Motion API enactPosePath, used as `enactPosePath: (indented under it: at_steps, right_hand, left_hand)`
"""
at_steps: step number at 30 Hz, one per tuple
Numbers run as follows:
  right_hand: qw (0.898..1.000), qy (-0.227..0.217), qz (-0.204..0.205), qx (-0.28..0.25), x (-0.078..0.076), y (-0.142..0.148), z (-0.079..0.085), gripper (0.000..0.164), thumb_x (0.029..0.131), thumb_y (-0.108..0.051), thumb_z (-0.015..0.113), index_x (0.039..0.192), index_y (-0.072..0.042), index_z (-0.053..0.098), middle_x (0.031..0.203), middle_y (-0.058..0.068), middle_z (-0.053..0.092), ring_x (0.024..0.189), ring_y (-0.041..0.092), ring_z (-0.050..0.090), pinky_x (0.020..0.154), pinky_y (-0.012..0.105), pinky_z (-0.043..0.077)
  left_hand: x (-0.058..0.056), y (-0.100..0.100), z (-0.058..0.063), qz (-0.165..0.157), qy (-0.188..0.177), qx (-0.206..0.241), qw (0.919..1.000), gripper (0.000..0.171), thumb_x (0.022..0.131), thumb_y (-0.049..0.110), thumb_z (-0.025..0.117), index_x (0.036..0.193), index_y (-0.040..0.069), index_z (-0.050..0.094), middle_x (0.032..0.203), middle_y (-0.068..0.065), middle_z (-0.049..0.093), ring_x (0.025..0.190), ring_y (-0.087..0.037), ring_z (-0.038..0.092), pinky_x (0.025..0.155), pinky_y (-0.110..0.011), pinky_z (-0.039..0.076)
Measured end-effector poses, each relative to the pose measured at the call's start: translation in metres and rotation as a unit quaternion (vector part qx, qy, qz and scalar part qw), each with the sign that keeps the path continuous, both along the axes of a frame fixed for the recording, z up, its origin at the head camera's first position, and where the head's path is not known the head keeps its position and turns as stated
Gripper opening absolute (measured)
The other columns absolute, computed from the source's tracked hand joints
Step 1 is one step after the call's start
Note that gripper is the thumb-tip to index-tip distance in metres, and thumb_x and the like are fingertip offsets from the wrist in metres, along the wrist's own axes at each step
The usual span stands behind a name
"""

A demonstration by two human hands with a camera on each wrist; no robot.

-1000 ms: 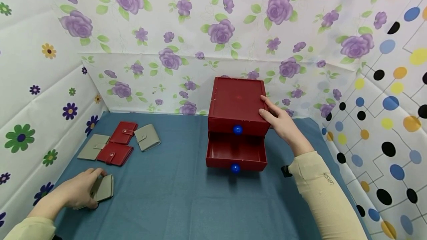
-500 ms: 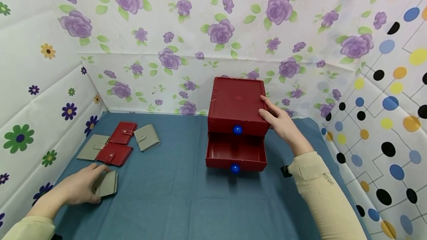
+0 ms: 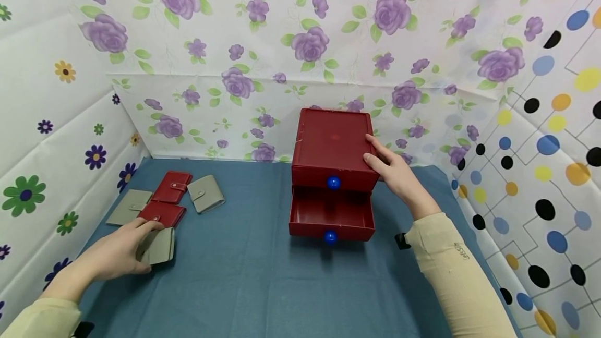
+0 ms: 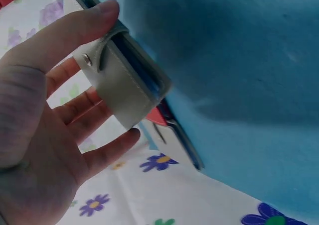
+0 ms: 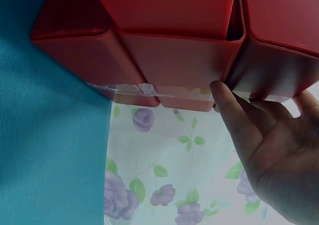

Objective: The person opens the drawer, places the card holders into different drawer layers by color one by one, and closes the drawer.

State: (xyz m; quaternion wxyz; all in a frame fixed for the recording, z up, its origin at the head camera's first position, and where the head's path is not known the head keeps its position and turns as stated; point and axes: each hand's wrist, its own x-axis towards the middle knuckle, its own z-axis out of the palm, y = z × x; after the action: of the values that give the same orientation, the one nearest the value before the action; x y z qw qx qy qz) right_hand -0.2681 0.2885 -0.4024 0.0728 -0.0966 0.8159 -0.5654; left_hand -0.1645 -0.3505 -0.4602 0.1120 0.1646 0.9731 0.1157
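My left hand pinches a grey-green wallet between thumb and fingers, just above the table. In the left wrist view that wallet has a snap strap, and its page edges face the camera. Behind it lie a red wallet, partly covered by my fingers, another red wallet and a grey wallet. A further grey wallet lies to their right. My right hand rests on the top right edge of a red drawer box, fingers fairly straight. Its lower drawer is pulled out, with nothing visible inside.
Blue cloth covers the table. A floral sheet stands behind the box, with patterned sheets at left and right. Blue ball knobs stick out from both drawers. Clear tape runs along the box's side.
My left hand has lifted the grey-green wallet and carried it right and away from me, toward the red wallets. The right hand and the drawer box have stayed put.
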Motion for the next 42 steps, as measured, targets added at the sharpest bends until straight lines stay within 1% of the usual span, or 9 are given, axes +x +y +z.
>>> enactPosePath:
  at_steps: [4, 10, 15, 20, 23, 27, 31, 37, 42]
  right_hand:
    - [1.0, 0.001, 0.0, 0.002, 0.0, 0.0, 0.0, 0.067, 0.109, -0.056, 0.055, 0.168, -0.049, 0.023, 0.176, 0.003, 0.022, 0.15, 0.033, 0.045, 0.108, 0.046, 0.053]
    - [1.0, 0.001, 0.003, -0.004, 0.0, 0.0, 0.0, 0.069, 0.11, -0.055, 0.054, 0.17, -0.045, 0.021, 0.177, 0.004, 0.02, 0.15, 0.034, 0.044, 0.106, 0.041, 0.054]
    - [1.0, 0.0, 0.003, -0.005, 0.001, -0.001, 0.0, 0.069, 0.109, -0.055, 0.054, 0.17, -0.045, 0.022, 0.177, 0.003, 0.019, 0.15, 0.034, 0.044, 0.106, 0.04, 0.055]
    - [1.0, 0.001, 0.002, -0.007, 0.002, 0.0, 0.0, 0.069, 0.11, -0.055, 0.054, 0.17, -0.045, 0.022, 0.177, 0.004, 0.02, 0.15, 0.034, 0.045, 0.105, 0.04, 0.055]
    - [1.0, 0.002, 0.001, -0.008, 0.002, 0.0, 0.0, 0.069, 0.11, -0.055, 0.054, 0.17, -0.045, 0.022, 0.177, 0.003, 0.02, 0.15, 0.034, 0.045, 0.106, 0.041, 0.054]
    - [1.0, 0.001, 0.0, -0.008, 0.001, -0.001, -0.001, 0.068, 0.109, -0.056, 0.055, 0.169, -0.047, 0.023, 0.177, 0.002, 0.021, 0.15, 0.033, 0.045, 0.108, 0.044, 0.053]
    - [1.0, 0.0, 0.0, -0.005, 0.001, -0.001, 0.0, 0.068, 0.109, -0.055, 0.055, 0.169, -0.047, 0.023, 0.177, 0.002, 0.02, 0.15, 0.033, 0.045, 0.109, 0.046, 0.052]
    - [1.0, 0.0, -0.001, -0.008, 0.001, -0.001, -0.001, 0.067, 0.109, -0.055, 0.055, 0.168, -0.048, 0.023, 0.177, 0.002, 0.02, 0.15, 0.032, 0.045, 0.108, 0.042, 0.053]
    - [1.0, 0.002, 0.001, -0.01, 0.001, 0.0, -0.001, 0.067, 0.11, -0.054, 0.055, 0.169, -0.047, 0.023, 0.177, 0.002, 0.019, 0.15, 0.033, 0.045, 0.106, 0.039, 0.054]
  left_hand:
    - [-0.001, 0.011, 0.005, -0.013, 0.033, 0.015, 0.9992, 0.091, 0.066, 0.037, 0.103, 0.143, 0.012, 0.062, 0.133, -0.019, 0.061, 0.112, -0.038, 0.063, 0.085, -0.066, 0.056]
    - [-0.002, 0.027, 0.013, -0.031, 0.068, 0.036, 0.9965, 0.089, 0.07, 0.032, 0.101, 0.147, 0.012, 0.06, 0.134, -0.015, 0.061, 0.111, -0.033, 0.062, 0.086, -0.062, 0.057]
    - [-0.005, 0.038, 0.017, -0.034, 0.085, 0.046, 0.9947, 0.09, 0.072, 0.032, 0.1, 0.15, 0.014, 0.058, 0.135, -0.014, 0.06, 0.11, -0.031, 0.062, 0.085, -0.06, 0.059]
    - [-0.009, 0.053, 0.022, -0.046, 0.113, 0.057, 0.9909, 0.092, 0.075, 0.035, 0.099, 0.152, 0.01, 0.056, 0.138, -0.016, 0.06, 0.112, -0.031, 0.063, 0.088, -0.061, 0.057]
    - [-0.011, 0.064, 0.025, -0.053, 0.131, 0.069, 0.9875, 0.094, 0.076, 0.035, 0.098, 0.154, 0.007, 0.054, 0.141, -0.017, 0.059, 0.116, -0.033, 0.063, 0.092, -0.063, 0.055]
    - [-0.014, 0.081, 0.03, -0.063, 0.152, 0.083, 0.9829, 0.093, 0.076, 0.035, 0.098, 0.152, 0.005, 0.055, 0.143, -0.017, 0.058, 0.12, -0.034, 0.063, 0.095, -0.061, 0.055]
    - [-0.017, 0.099, 0.035, -0.083, 0.176, 0.09, 0.9767, 0.091, 0.075, 0.036, 0.099, 0.15, 0.005, 0.058, 0.142, -0.015, 0.06, 0.117, -0.032, 0.064, 0.094, -0.059, 0.056]
    - [-0.02, 0.124, 0.041, -0.114, 0.213, 0.113, 0.9637, 0.088, 0.076, 0.036, 0.098, 0.15, 0.006, 0.06, 0.139, -0.013, 0.062, 0.111, -0.028, 0.064, 0.088, -0.054, 0.058]
    - [-0.024, 0.143, 0.046, -0.141, 0.226, 0.132, 0.9548, 0.09, 0.079, 0.039, 0.096, 0.153, 0.006, 0.059, 0.138, -0.012, 0.062, 0.111, -0.026, 0.065, 0.087, -0.051, 0.058]
